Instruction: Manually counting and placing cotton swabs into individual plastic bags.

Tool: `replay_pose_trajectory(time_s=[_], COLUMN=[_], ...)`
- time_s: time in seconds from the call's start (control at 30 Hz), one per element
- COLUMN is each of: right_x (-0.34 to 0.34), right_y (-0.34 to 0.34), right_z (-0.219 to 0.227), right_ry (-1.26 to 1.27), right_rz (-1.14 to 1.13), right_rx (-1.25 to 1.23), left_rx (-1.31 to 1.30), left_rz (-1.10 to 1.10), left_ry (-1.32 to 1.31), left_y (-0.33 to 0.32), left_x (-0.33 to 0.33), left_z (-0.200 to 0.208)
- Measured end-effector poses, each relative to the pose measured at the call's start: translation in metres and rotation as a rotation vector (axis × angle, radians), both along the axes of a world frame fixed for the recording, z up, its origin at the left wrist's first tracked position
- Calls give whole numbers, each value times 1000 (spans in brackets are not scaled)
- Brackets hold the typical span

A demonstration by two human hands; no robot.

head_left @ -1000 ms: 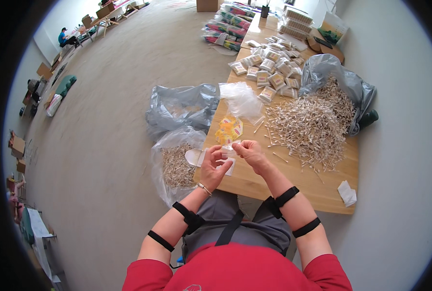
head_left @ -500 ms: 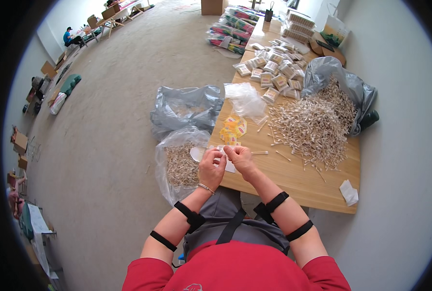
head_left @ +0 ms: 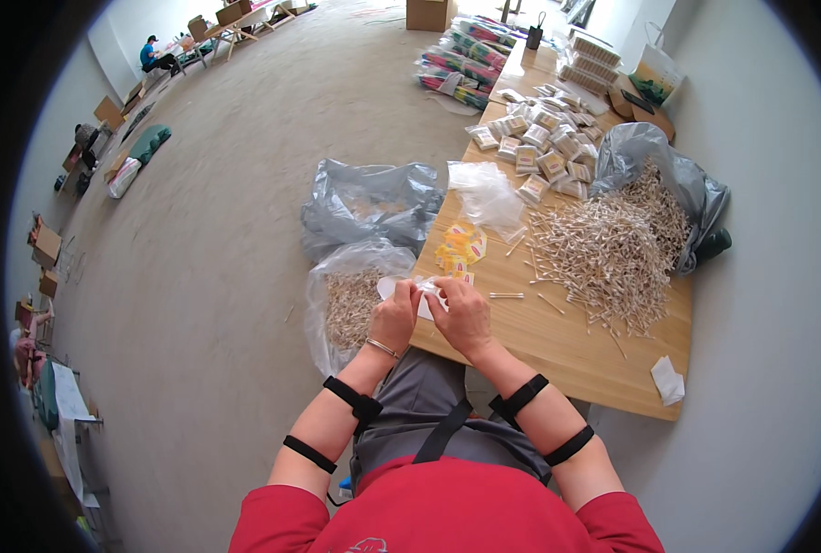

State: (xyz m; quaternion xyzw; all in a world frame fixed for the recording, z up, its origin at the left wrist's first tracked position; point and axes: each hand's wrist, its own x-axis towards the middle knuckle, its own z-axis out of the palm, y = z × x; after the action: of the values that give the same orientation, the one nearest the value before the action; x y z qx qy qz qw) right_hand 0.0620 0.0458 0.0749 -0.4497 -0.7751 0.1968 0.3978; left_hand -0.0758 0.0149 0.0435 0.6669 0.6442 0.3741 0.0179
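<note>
At the table's near left corner, both my hands work close together on a small clear plastic bag [head_left: 428, 285]. My left hand [head_left: 395, 319] pinches its left side, fingertips pressed together. My right hand [head_left: 463, 315] has thumb and fingers curled in on the right side. The fingers hide much of the bag, and whatever is inside it cannot be made out. A white rounded piece [head_left: 387, 288] shows just past my left hand. Yellow and white printed cards [head_left: 463, 245] lie beyond my hands, with a stack of clear empty bags [head_left: 486, 195] farther on.
Loose cotton swabs [head_left: 604, 249] form a big heap on the wooden table [head_left: 558, 346], spilling from a grey bag [head_left: 645, 147]. Filled packets [head_left: 539, 138] are piled farther back. Left of the table stand a clear sack of swabs [head_left: 351, 309] and a grey plastic bag [head_left: 369, 207].
My right hand has turned and its fingers now reach over the bag, slightly apart from my left hand. The whole view has shifted, so the table appears a little farther right.
</note>
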Motion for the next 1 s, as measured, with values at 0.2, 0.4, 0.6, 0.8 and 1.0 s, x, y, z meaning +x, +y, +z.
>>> replay_pose_trajectory(time_s=[0.2,0.4,0.6,0.8,1.0], right_x=[-5,-9,-17,-27,-32], right_y=[6,1,6,3,12], right_z=[-6,-8,-13,-20,-29], right_ry=[-89,-126,-38,-49,-69], right_rz=[-13,92,0,128,176], right_rx=[231,354,248,227,232], left_rx=[4,-101,-50,0,2], left_rz=[-24,201,156,268,273], left_ry=[21,-464,-543,-496,-473], left_y=[1,9,2,0,-5], left_x=[-1,-4,-3,-11,-19], left_z=[0,11,-7,-10,-11])
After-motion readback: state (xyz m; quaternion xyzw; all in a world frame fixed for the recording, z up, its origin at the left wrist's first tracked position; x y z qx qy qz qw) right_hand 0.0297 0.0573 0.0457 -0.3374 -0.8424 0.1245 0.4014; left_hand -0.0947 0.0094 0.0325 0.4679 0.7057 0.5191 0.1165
